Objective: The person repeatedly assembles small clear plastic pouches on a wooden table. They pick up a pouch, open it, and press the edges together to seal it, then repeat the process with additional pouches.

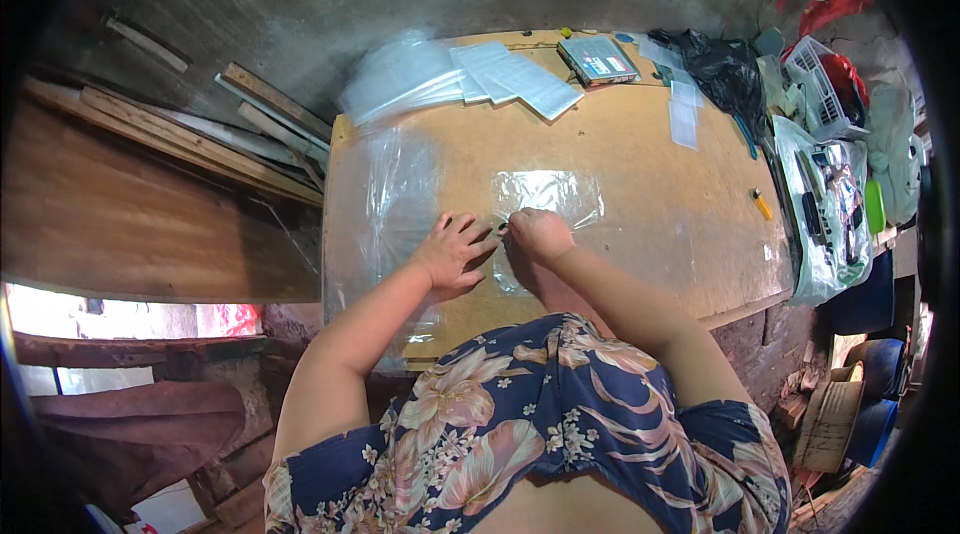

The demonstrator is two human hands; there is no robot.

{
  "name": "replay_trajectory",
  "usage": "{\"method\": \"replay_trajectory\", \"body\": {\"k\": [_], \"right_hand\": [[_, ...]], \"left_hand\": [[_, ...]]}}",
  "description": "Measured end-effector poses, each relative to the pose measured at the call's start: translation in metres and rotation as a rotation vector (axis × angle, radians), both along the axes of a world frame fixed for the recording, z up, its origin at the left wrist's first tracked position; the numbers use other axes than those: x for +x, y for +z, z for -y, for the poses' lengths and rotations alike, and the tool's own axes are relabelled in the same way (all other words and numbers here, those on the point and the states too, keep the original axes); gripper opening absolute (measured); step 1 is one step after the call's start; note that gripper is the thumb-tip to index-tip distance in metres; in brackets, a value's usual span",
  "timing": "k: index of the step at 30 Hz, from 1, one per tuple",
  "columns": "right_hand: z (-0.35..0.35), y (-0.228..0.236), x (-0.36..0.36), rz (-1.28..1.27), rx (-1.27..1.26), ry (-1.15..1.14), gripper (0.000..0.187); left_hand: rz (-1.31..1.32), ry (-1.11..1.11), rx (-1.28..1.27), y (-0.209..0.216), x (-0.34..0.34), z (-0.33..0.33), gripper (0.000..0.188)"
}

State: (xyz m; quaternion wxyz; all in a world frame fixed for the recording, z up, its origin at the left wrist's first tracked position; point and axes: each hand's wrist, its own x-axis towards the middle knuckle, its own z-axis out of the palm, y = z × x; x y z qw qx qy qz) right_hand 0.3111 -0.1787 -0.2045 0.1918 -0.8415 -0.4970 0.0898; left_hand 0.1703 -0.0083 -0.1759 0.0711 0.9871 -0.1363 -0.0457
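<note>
My left hand (pixel 455 252) lies with its fingers spread on the clear plastic film over the table. Close beside it, my right hand (pixel 540 234) is closed in a pinch; a small dark tip shows at its fingers, too small to name. Under and beyond the right hand lies a shiny clear plastic sheet (pixel 560 191), flat on the wooden tabletop (pixel 660 199). A wider clear plastic film (pixel 375 199) covers the table's left part.
At the back lie stacked clear plastic sleeves (pixel 515 79) and a flat box (pixel 598 61). A black plastic bag (pixel 722 72) sits at the back right corner. An orange-yellow cutter (pixel 762 204) rests near the right edge, beside a hanging clear bag (pixel 835 204). Wooden boards (pixel 190 144) lean left.
</note>
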Motion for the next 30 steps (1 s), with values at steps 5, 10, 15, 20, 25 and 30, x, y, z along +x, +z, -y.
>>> {"method": "replay_trajectory", "body": {"k": [5, 10, 15, 20, 25, 30], "right_hand": [[-0.003, -0.004, 0.000, 0.046, -0.051, 0.008, 0.018], [-0.002, -0.008, 0.001, 0.080, 0.015, 0.038, 0.017], [0.004, 0.007, 0.001, -0.022, 0.109, -0.082, 0.019], [0.033, 0.029, 0.013, -0.257, 0.566, -0.461, 0.015], [0.107, 0.042, 0.018, -0.365, 0.638, -0.675, 0.016], [0.185, 0.045, 0.009, -0.465, 0.770, -0.819, 0.017]], "left_hand": [[0.001, 0.011, -0.012, -0.001, 0.000, 0.000, 0.060], [0.020, 0.012, -0.024, -0.001, -0.001, 0.001, 0.059], [0.022, 0.011, -0.010, -0.004, -0.001, 0.001, 0.059], [0.001, 0.020, -0.005, -0.005, -0.001, 0.001, 0.066], [-0.006, 0.029, -0.021, 0.000, 0.004, 0.004, 0.079], [-0.037, 0.033, 0.034, 0.005, 0.009, 0.009, 0.082]]}}
